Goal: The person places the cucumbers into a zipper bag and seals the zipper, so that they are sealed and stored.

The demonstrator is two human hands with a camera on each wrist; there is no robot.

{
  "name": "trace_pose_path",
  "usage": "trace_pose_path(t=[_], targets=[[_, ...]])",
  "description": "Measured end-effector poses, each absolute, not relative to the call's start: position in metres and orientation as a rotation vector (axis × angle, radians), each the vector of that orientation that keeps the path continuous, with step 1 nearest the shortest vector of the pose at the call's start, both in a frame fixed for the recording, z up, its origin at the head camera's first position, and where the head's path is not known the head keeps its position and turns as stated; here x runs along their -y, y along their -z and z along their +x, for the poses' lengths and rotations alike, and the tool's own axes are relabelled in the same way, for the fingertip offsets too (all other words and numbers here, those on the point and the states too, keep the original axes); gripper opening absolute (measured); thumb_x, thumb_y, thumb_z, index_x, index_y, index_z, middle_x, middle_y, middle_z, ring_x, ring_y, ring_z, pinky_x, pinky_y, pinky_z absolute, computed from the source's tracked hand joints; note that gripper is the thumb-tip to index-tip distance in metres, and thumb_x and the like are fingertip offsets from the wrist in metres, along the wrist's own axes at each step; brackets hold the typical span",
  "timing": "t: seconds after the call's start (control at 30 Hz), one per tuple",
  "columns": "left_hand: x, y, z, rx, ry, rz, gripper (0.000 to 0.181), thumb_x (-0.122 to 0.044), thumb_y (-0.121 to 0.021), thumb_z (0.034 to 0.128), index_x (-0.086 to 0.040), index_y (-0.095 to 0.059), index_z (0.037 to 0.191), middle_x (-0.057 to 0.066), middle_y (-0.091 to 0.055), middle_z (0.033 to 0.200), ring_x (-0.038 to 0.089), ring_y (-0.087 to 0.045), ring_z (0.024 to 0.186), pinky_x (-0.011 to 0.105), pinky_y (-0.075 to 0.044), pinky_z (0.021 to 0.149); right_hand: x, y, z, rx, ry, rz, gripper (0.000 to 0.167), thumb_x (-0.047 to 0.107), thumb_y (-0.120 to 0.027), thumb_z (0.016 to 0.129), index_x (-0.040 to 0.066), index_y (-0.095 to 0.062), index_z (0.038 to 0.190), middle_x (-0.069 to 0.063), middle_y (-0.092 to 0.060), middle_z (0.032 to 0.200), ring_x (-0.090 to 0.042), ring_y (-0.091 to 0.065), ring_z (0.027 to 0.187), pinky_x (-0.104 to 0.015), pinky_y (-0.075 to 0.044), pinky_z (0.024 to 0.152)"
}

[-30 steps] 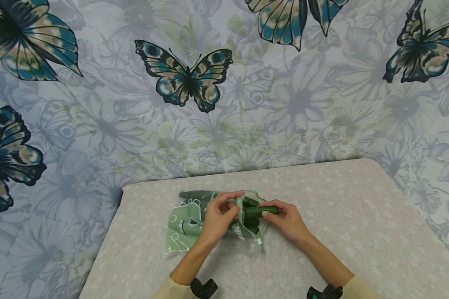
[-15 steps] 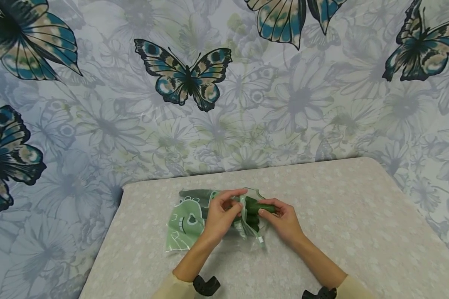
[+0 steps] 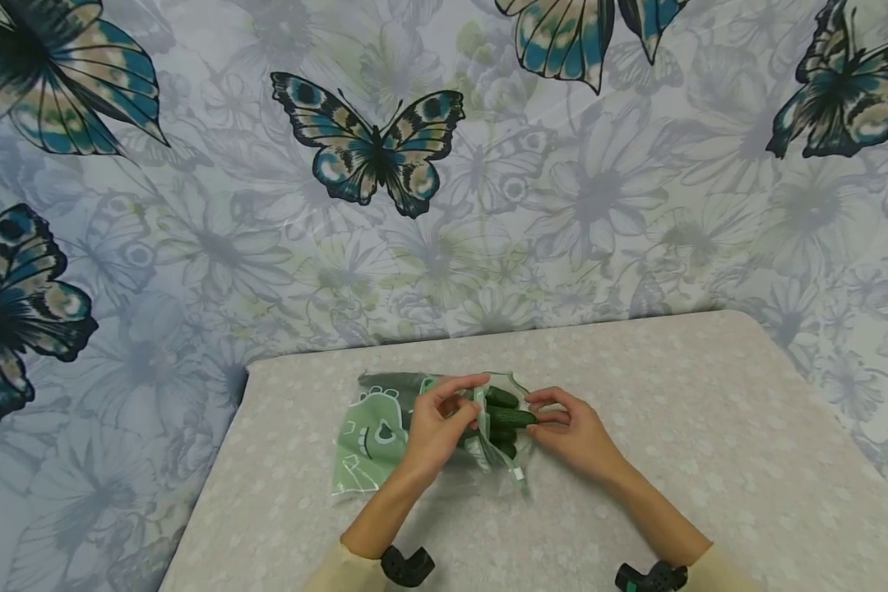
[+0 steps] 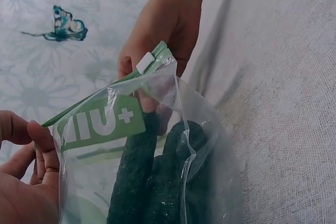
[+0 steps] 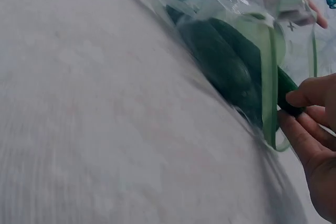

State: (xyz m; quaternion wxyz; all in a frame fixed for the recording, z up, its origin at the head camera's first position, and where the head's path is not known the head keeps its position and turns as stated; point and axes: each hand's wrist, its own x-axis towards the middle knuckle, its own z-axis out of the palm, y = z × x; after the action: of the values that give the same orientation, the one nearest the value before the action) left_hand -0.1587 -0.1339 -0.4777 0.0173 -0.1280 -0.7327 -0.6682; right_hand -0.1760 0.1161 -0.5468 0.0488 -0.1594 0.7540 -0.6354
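Note:
A clear zip bag with a green print (image 3: 370, 440) lies on the table, its mouth toward the right and several cucumbers inside. My left hand (image 3: 437, 427) pinches the rim of the bag's mouth between thumb and fingers. At the mouth, my right hand (image 3: 573, 432) holds the tip of one cucumber (image 3: 513, 418) with thumb and fingertips, most of it lying inside. In the right wrist view the thumb (image 5: 310, 93) rests on that cucumber's end, beside the bag's green zip strip (image 5: 269, 77). The left wrist view shows cucumbers (image 4: 139, 166) through the film, and a white slider (image 4: 145, 62).
A pale patterned cloth covers the table (image 3: 673, 395), which stretches away on both sides of the bag. Behind its far edge hangs a butterfly-and-flower backdrop (image 3: 562, 222). Dark wrist devices (image 3: 407, 567) sit at both cuffs.
The cucumber in my right hand has slid left, deeper into the bag. My right fingers have shifted back toward its tip. My left hand keeps its hold on the rim.

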Motion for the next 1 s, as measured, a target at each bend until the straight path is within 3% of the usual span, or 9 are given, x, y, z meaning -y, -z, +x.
trace_pose_path(t=[0.23, 0.6, 1.0], targets=[[0.136, 0.48, -0.159, 2.289, 2.09, -0.398, 0.04, -0.001, -0.063, 0.1006, -0.014, -0.075, 0.136, 0.014, -0.065, 0.132, 0.006, -0.065, 0.076, 0.028, -0.059, 0.074, -0.111, 0.547, -0.181, -2.25, 1.966, -0.54, 0.024, 0.016, -0.082, 0.095, 0.01, -0.078, 0.118, -0.016, -0.078, 0.12, -0.019, -0.08, 0.104, -0.026, -0.064, 0.091], [0.134, 0.481, -0.16, 2.278, 2.116, -0.379, 0.039, -0.002, -0.064, 0.1006, -0.017, -0.076, 0.134, 0.013, -0.066, 0.132, 0.006, -0.065, 0.075, 0.024, -0.057, 0.071, -0.079, 0.545, -0.189, -2.318, 1.925, -0.563, 0.023, 0.019, -0.083, 0.095, 0.01, -0.08, 0.116, -0.014, -0.081, 0.109, -0.015, -0.081, 0.092, -0.026, -0.065, 0.081], [0.129, 0.482, -0.16, 2.298, 2.081, -0.416, 0.037, -0.001, -0.066, 0.1, -0.01, -0.075, 0.135, 0.017, -0.064, 0.127, 0.005, -0.067, 0.077, 0.025, -0.06, 0.071, -0.097, 0.542, -0.184, -2.385, 1.884, -0.502, 0.027, 0.023, -0.081, 0.098, 0.009, -0.078, 0.121, -0.009, -0.081, 0.111, -0.016, -0.079, 0.096, -0.024, -0.064, 0.084]])
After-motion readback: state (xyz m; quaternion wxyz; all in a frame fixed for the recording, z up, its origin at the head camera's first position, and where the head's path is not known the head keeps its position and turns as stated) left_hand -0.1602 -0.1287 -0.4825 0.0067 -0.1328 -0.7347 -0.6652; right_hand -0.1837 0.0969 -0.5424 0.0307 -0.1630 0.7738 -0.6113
